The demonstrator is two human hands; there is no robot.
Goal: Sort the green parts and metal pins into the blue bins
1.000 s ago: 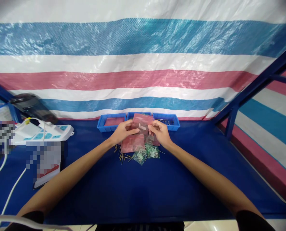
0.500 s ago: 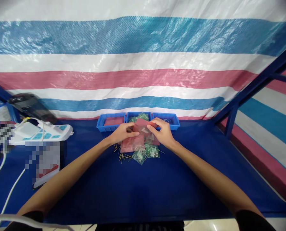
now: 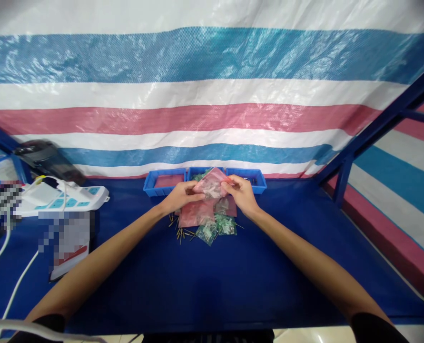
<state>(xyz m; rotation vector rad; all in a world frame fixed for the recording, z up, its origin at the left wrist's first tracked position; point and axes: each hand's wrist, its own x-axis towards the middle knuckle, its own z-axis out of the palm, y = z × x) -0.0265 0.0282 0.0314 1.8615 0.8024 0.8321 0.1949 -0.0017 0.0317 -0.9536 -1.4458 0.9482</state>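
Note:
A pink see-through plastic bag (image 3: 212, 182) is held up between my hands, with small pale parts showing inside. My left hand (image 3: 179, 197) pinches its left side between thumb and fingers. At the bag's right edge, my right hand (image 3: 243, 193) is closed on it in the same way. Below lie more pink bags (image 3: 196, 214) on the table. Green-tinted clear bags (image 3: 226, 225) with small metal parts lie in front of them. Several thin pins with gold-coloured ends (image 3: 181, 233) are scattered at the left of this pile.
Three blue bins stand behind my hands: the left bin (image 3: 153, 192) holds pink bags, the middle one green bags, the right bin (image 3: 261, 186) small metal parts. A white power strip (image 3: 86, 202) with cables and a dark bottle (image 3: 51, 159) sit at the left. A blue frame post (image 3: 343, 178) rises at right.
The pink bag has tilted between my hands, and its corner now points up. Small parts inside show more clearly. Both hands stay nearly in place.

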